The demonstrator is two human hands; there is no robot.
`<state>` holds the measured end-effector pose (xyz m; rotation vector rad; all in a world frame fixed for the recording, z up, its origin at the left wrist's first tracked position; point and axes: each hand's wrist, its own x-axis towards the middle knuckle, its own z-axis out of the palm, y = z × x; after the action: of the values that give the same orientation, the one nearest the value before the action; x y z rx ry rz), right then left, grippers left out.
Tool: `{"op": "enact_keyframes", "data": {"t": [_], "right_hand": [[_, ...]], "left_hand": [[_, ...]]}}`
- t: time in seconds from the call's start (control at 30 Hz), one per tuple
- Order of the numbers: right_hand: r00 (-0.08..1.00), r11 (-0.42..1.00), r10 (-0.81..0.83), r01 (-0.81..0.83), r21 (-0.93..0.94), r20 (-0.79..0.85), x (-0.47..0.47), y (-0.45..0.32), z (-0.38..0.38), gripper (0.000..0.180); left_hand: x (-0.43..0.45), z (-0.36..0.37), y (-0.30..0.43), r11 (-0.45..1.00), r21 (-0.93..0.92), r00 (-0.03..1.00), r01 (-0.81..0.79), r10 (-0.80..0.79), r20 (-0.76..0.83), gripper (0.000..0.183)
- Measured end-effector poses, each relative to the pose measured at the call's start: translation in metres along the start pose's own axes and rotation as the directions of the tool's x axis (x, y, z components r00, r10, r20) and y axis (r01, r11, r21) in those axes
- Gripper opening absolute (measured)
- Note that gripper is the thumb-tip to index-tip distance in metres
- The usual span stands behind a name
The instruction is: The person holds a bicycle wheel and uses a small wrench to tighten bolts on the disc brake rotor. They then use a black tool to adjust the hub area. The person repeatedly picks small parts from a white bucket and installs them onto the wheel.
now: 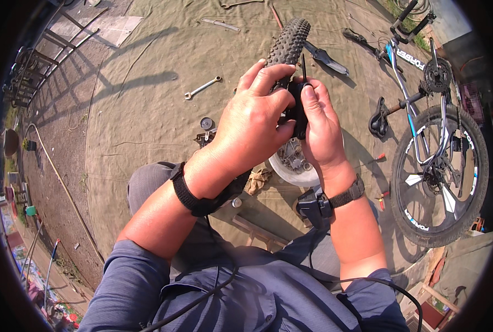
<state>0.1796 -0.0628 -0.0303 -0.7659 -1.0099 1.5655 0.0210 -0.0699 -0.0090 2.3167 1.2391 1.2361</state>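
My right hand [319, 112] is closed round a black part [300, 112], with the thumb on its near side and a thin dark rod sticking up from its top. On the part's left side, the fingers of my left hand [256, 112] touch it and also reach the area just below a knobbly bicycle tyre [290, 41]. What exactly my left fingers grip is hidden. The tyre stands beyond both hands, its lower part covered by them. A white bowl of small metal parts [298, 178] lies below my hands.
A combination spanner [202, 88] lies on the green tarpaulin [146, 112], left of my hands. An upside-down bicycle [429, 145] stands at right. Red-handled pliers [382, 200] lie near its wheel. A crumpled rag [259, 181] is beside the bowl, and a wooden stool [259, 232] is between my legs.
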Motion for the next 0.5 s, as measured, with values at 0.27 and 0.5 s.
{"op": "enact_keyframes", "data": {"t": [0.27, 0.5], "right_hand": [[0.999, 0.998, -0.019, 0.022, -0.062, 0.041, -0.0002, -0.0016, -0.0010, 0.031], [1.000, 0.998, 0.007, -0.006, -0.058, 0.013, 0.0008, -0.0001, 0.0003, 0.030]], "left_hand": [[0.0006, -0.0018, -0.0031, 1.000, 0.005, 1.000, -0.017, 0.017, 0.006, 0.026], [0.0013, -0.0028, -0.0022, 0.999, 0.023, 0.999, -0.026, 0.025, 0.029, 0.026]]}}
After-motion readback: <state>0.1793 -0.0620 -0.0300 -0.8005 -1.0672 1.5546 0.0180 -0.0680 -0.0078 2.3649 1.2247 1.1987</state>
